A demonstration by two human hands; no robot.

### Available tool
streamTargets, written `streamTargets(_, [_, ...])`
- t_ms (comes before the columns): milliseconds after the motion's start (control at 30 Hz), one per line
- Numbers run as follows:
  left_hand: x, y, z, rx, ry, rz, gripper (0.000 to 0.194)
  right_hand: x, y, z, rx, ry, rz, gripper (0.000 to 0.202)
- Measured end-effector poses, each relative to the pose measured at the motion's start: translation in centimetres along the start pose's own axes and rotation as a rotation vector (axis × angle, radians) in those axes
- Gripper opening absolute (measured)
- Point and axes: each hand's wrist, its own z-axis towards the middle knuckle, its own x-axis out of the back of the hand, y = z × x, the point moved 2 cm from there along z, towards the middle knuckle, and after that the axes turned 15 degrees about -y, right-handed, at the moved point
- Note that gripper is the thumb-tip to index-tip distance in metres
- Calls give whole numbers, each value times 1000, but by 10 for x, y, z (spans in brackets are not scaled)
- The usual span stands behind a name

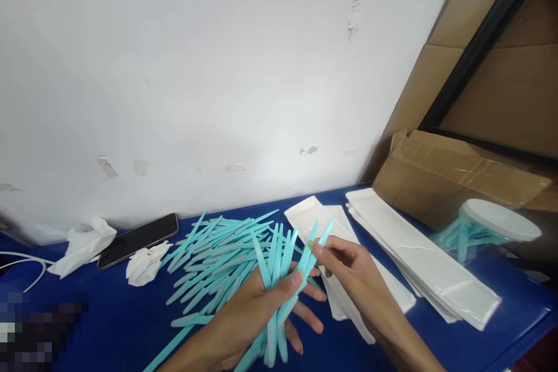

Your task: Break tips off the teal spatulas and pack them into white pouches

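My left hand [272,302] holds a loose fan of several slim turquoise sticks [274,270], with tapered ends, under its thumb; its other fingers are spread out beneath. At its fingertips my right hand [344,258] pinches a turquoise stick [325,232] between thumb and index finger, near the upper end. That stick slants across others in the fan, and its lower part is partly covered by the left thumb. Behind and left of the left hand lies a large heap of the same sticks [213,261] on the blue tabletop [108,319].
White flat packets [427,261] lie to the right, with more white packets [311,209] behind my right hand. A clear tub with a white lid [501,220] holds similar sticks. A phone [139,240] and crumpled tissues [87,244] lie left. Cardboard [462,168] leans at the right.
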Motion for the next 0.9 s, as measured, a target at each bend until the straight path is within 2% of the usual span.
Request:
streamTargets(200, [-1,-1,0,64,33,-3,44,14,3,0,3,74,-26,33])
streamTargets(367, [6,3,-4,102,233,27,49,20,8,-6,64,175,132,31])
streamTargets(500, [18,1,-6,91,323,-88,47,5,8,-11,7,155,375,32])
streamTargets(633, [26,-4,-5,50,338,-143,48,-21,7,-9,-62,71,562,35])
streamTargets(767, [22,-6,-6,24,311,-160,48,-37,8,-6,-98,-40,570,36])
streamTargets(833, [19,-3,-7,4,334,-176,47,-42,11,-6,-150,-72,527,37])
streamTargets(900, [17,0,-7,39,378,-184,49,-47,15,-6,-220,-97,464,41])
